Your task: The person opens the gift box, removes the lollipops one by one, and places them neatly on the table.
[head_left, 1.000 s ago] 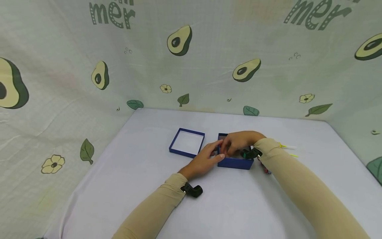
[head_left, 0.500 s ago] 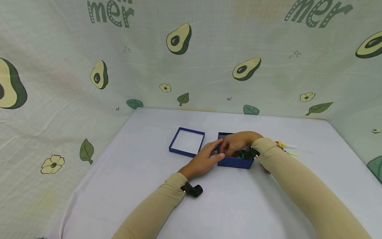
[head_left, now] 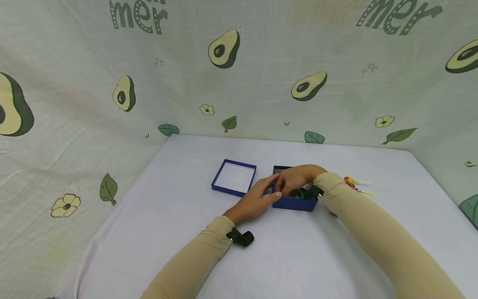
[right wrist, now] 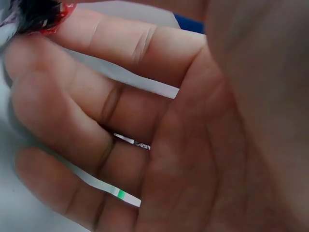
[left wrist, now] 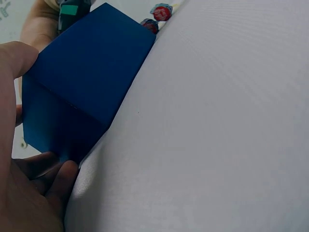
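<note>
A blue box (head_left: pixel 294 204), its top uncovered, stands right of the middle of the table. My left hand (head_left: pixel 253 202) grips its left end, thumb at the front corner and fingers along the side wall; the left wrist view has the box's blue walls (left wrist: pixel 87 72) close to this hand. My right hand (head_left: pixel 298 178) reaches down into the box with bent fingers. In the right wrist view a lollipop head in a shiny red and dark wrapper (right wrist: pixel 53 17) sits at the thumb and index fingertips, partly cut off by the frame edge. Most of the box's inside is hidden.
A shallow blue-rimmed lid (head_left: pixel 228 192) with a white inside lies left of the box. Red-wrapped lollipops (head_left: pixel 349 180) with yellow sticks lie to the right, partly behind the right sleeve (head_left: pixel 369 220). A patterned cloth (head_left: pixel 261 83) hangs behind the table.
My right hand and forearm have shifted slightly left inside the box, uncovering more of the lollipops at the right. The left hand stays on the box.
</note>
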Available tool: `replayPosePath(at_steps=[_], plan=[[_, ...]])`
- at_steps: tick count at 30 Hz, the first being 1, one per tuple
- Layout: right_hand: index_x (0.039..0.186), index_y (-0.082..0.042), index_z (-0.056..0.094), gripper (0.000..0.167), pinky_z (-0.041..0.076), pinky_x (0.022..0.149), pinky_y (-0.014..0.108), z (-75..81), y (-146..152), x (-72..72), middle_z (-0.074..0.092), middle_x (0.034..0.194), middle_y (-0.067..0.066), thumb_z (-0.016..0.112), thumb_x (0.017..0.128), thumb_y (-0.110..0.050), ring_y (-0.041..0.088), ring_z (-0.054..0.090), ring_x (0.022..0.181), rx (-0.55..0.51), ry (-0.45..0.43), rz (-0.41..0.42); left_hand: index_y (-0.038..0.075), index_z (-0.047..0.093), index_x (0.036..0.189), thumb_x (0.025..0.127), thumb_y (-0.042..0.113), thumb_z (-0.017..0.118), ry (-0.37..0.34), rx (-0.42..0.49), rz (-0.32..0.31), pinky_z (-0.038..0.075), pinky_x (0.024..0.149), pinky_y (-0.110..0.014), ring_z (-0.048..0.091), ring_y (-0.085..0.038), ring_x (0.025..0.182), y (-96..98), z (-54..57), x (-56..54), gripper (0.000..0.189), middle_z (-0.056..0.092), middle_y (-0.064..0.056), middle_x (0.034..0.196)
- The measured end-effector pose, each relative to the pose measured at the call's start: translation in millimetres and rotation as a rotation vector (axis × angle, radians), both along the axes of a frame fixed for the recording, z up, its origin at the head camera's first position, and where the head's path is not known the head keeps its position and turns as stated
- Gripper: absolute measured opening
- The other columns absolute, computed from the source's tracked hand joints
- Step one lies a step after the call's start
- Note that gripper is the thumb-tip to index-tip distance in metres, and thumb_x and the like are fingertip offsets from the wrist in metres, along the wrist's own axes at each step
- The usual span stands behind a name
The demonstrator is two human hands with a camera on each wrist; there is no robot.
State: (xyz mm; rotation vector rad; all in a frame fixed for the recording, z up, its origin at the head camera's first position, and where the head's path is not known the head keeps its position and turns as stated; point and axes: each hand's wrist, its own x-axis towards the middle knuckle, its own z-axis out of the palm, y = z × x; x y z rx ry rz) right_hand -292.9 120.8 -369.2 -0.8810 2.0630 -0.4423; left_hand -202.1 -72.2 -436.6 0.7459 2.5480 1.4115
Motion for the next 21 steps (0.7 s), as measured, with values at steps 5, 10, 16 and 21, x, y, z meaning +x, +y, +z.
replayPosePath(at_steps=[5,10,16,21], plan=[[0.092,-0.015,0.074,0.01,0.048,0.063,0.027,7.3,4,0.8,0.062,0.081,-0.003,0.07,0.083,-0.015,0.011,0.056,0.071,-0.019,0.003,-0.014,0.039,0.024,0.158,0.102,0.053,0.05,-0.004,0.002,-0.001,0.038,0.11,-0.033,0.038,-0.015,0.139,-0.2,-0.3,0.7,0.063,0.03,0.002,0.159],[0.102,-0.012,0.073,0.016,0.053,0.07,0.03,19.7,14,-1.0,0.07,0.092,0.002,0.07,0.086,-0.014,0.014,0.061,0.078,-0.09,-0.003,-0.038,0.037,0.025,0.158,0.102,0.051,0.051,0.006,0.026,-0.013,0.037,0.111,-0.032,0.036,-0.013,0.14,0.8,0.0,0.6,0.063,0.031,0.002,0.159],[0.103,-0.008,0.069,0.016,0.051,0.07,0.034,32.1,24,-0.8,0.069,0.093,0.005,0.068,0.089,-0.014,0.017,0.057,0.079,-0.138,0.0,-0.083,0.038,0.027,0.158,0.102,0.049,0.051,0.013,0.03,-0.007,0.039,0.11,-0.034,0.04,-0.014,0.136,0.6,-0.7,0.7,0.062,0.033,0.001,0.157],[0.107,-0.004,0.067,0.02,0.051,0.071,0.036,36.3,32,1.4,0.067,0.094,0.005,0.067,0.09,-0.014,0.02,0.057,0.081,-0.208,0.046,-0.118,0.036,0.027,0.158,0.101,0.05,0.052,0.017,0.02,-0.002,0.039,0.109,-0.037,0.042,-0.016,0.135,1.1,-0.7,0.2,0.064,0.033,0.001,0.157]])
